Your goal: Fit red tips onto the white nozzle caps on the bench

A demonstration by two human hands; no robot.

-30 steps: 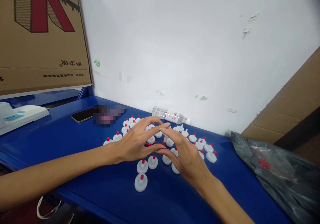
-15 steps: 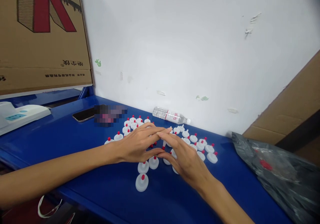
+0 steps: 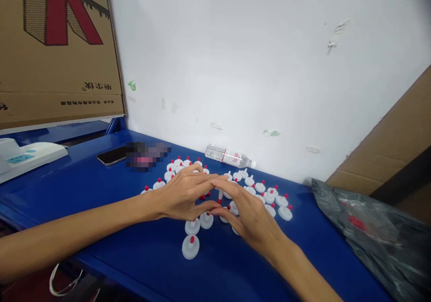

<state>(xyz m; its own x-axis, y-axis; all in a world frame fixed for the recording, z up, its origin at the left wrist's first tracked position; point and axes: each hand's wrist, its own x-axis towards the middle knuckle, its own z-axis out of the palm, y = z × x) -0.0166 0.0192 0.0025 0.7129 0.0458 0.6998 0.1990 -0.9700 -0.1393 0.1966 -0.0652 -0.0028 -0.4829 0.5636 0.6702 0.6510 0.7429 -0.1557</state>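
My left hand (image 3: 188,192) and my right hand (image 3: 251,205) are raised over a cluster of white round caps with nozzles and red tips. Fingers are stretched out on both; fingertips meet fingertips and thumb meets thumb, leaving a gap between the palms. Through that gap shows one white nozzle (image 3: 220,196) with its red tip downward; whether it touches a hand I cannot tell. Small red pieces (image 3: 204,197) are partly hidden behind my left fingers. Closest to me stands a single white cap (image 3: 190,247), red tip up. Another white cap (image 3: 285,212) is at the cluster's right end.
A clear plastic bottle (image 3: 230,156) lies against the wall. On the left of the blue table (image 3: 269,266) are a phone (image 3: 112,155), a blurred patch and a white power strip (image 3: 37,156). A dark plastic bag (image 3: 377,248) covers the right side. Cardboard (image 3: 67,68) stands back left.
The hands have barely moved; their fingertips and thumbs are still together. My left index finger is slightly more bent upward, and the view has shifted a little.
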